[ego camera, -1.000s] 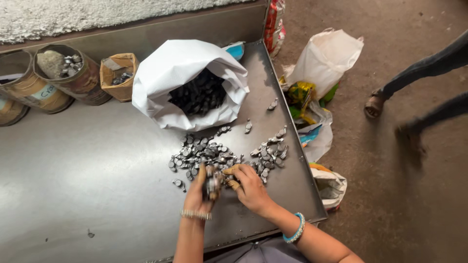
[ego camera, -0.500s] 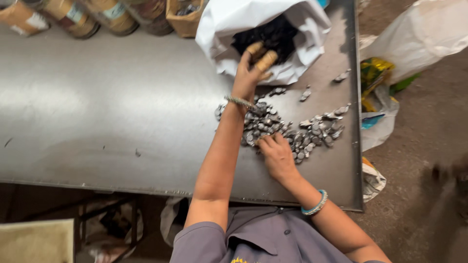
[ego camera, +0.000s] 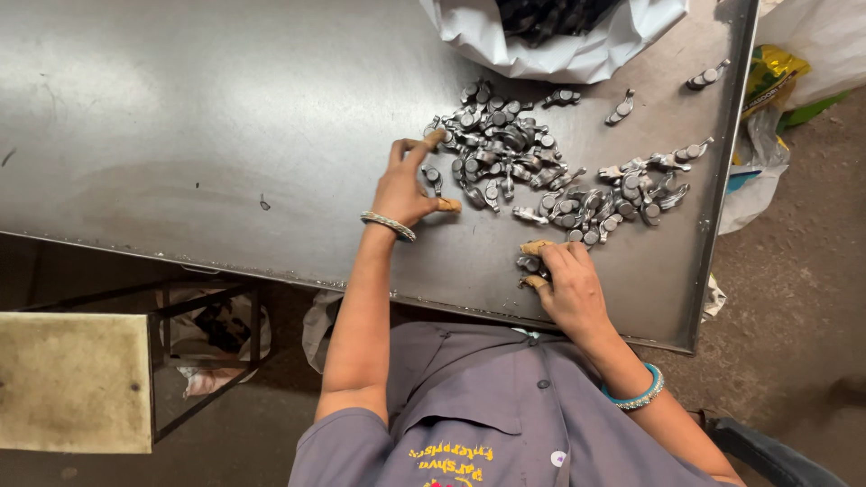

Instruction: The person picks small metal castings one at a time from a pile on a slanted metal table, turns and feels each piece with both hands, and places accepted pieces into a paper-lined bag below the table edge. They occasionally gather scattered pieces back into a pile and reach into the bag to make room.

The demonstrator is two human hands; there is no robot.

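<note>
A heap of small grey metal parts (ego camera: 501,149) lies on the steel table (ego camera: 198,117), with a second cluster (ego camera: 627,185) to its right. My left hand (ego camera: 406,185), with a silver bangle on the wrist, rests spread on the table at the heap's left edge, its index finger touching the parts. My right hand (ego camera: 568,289), with tan covers on its fingertips, sits near the table's front edge. It pinches one metal part (ego camera: 530,263) between thumb and forefinger. A white bag (ego camera: 559,54) holding dark parts lies open beyond the heap.
Two loose parts (ego camera: 621,108) (ego camera: 708,77) lie toward the table's raised right rim (ego camera: 726,180). Plastic bags (ego camera: 780,90) sit on the floor to the right. A worn padded stool (ego camera: 72,379) stands low at the left beside a metal frame.
My left hand has drawn back from the white bag to the heap's left edge. My right hand has slid toward the front edge with a part. The view has shifted closer.
</note>
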